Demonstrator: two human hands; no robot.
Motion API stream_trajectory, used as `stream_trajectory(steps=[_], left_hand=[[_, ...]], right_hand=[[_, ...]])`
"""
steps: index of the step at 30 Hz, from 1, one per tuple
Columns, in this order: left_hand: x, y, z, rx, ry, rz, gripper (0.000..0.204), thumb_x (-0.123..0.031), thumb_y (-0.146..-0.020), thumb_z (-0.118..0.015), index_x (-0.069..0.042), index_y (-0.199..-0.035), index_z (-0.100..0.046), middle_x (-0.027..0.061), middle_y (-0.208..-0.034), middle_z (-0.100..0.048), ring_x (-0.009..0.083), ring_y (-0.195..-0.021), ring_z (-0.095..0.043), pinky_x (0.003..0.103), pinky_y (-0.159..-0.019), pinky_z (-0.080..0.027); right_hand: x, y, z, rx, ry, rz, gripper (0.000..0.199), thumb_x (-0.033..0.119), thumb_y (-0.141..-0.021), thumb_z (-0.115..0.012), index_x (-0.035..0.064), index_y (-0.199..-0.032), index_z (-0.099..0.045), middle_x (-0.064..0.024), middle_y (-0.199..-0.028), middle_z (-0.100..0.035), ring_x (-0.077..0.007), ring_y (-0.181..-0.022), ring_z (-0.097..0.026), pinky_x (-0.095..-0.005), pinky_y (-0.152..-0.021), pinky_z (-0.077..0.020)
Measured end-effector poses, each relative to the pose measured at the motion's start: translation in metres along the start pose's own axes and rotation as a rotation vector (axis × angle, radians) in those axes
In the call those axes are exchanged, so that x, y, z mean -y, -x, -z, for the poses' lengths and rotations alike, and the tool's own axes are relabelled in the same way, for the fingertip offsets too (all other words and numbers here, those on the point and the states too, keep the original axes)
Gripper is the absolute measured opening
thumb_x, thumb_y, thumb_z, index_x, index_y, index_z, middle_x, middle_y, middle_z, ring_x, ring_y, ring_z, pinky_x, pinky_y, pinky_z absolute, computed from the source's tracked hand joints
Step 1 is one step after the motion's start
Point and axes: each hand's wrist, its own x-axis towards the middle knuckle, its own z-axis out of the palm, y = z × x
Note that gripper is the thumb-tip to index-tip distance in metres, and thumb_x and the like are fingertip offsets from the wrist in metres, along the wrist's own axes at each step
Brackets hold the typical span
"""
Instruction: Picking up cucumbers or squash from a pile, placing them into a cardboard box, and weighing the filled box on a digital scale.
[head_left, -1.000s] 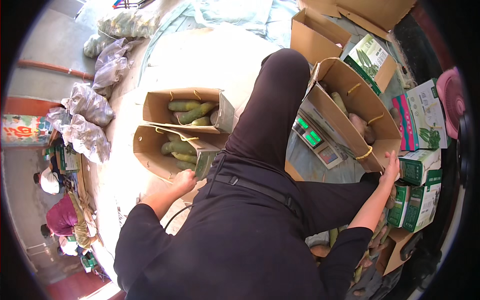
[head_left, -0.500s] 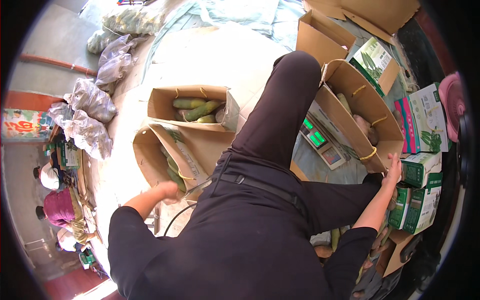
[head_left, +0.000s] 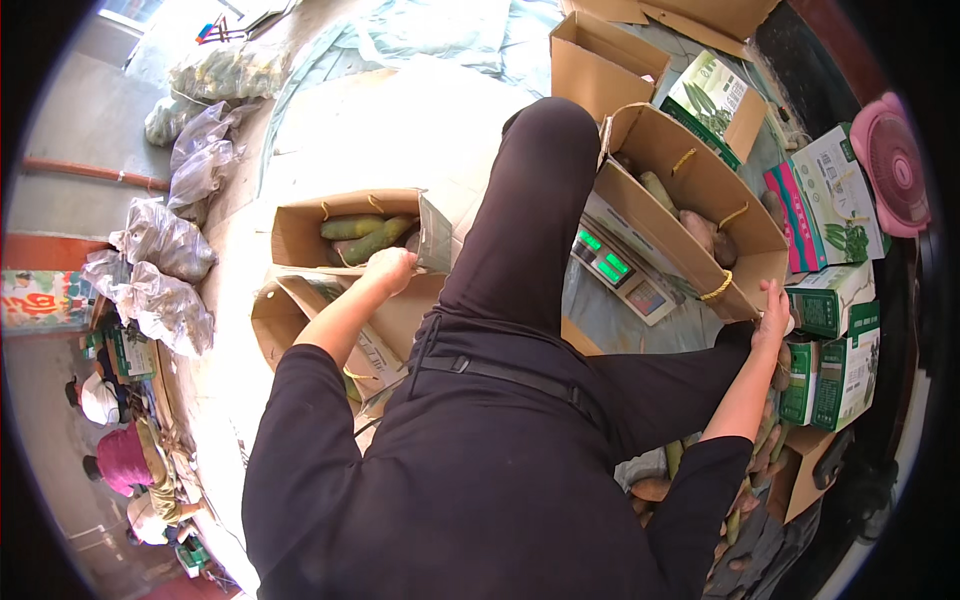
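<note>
My left hand is closed at the near edge of an open cardboard box; what its fingers grip is hidden. Thick, long green vegetables lie inside. Just nearer, another open box is partly covered by my left forearm. My right hand has its fingers stretched out along the near right corner of a tall open carton. That carton has yellow rope handles and contains a pale green vegetable and brownish tubers. It stands on a scale with lit green displays.
An open carton stands at the far right, beside printed green-and-white boxes and a pink fan. Loose vegetables lie near my right elbow. Filled plastic bags line the left, where other people bend at work.
My left hand has moved right and away from me, from beside the nearer left box to the farther one's edge. My right hand stays at the carton corner. The view has shifted slightly.
</note>
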Motion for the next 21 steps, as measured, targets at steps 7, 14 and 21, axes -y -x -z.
stream_trajectory(steps=[7, 14, 21], left_hand=[[0.031, 0.033, -0.032, 0.029, -0.156, -0.166, 0.019, -0.019, -0.083, -0.053, -0.007, -0.080, -0.067, 0.0166, -0.080, -0.066, 0.0349, -0.079, -0.065, 0.045, -0.069, -0.052], [0.074, 0.112, -0.067, 0.266, -0.264, -0.209, 0.013, -0.017, -0.080, -0.055, -0.010, -0.075, -0.064, 0.0144, -0.076, -0.064, 0.0319, -0.076, -0.066, 0.044, -0.065, -0.053], [0.049, 0.084, -0.023, 0.753, -0.265, -0.150, 0.021, -0.025, -0.069, -0.071, -0.011, -0.085, -0.070, 0.0131, -0.087, -0.068, 0.0284, -0.088, -0.066, 0.039, -0.077, -0.052]], right_hand=[[-0.002, -0.003, 0.002, -0.021, -0.003, -0.038, 0.036, 0.034, -0.090, -0.062, 0.0034, -0.109, -0.060, -0.0057, -0.108, -0.062, -0.0170, -0.102, -0.053, -0.0305, -0.091, -0.0396], [-0.006, -0.005, 0.002, -0.052, 0.035, 0.030, 0.042, 0.034, -0.089, -0.063, 0.0013, -0.115, -0.057, -0.0065, -0.105, -0.065, -0.0162, -0.103, -0.053, -0.0305, -0.095, -0.0357], [0.002, 0.003, -0.005, -0.061, 0.026, 0.049, 0.046, 0.032, -0.088, -0.064, -0.0004, -0.120, -0.054, -0.0075, -0.105, -0.065, -0.0158, -0.104, -0.054, -0.0299, -0.096, -0.0360]])
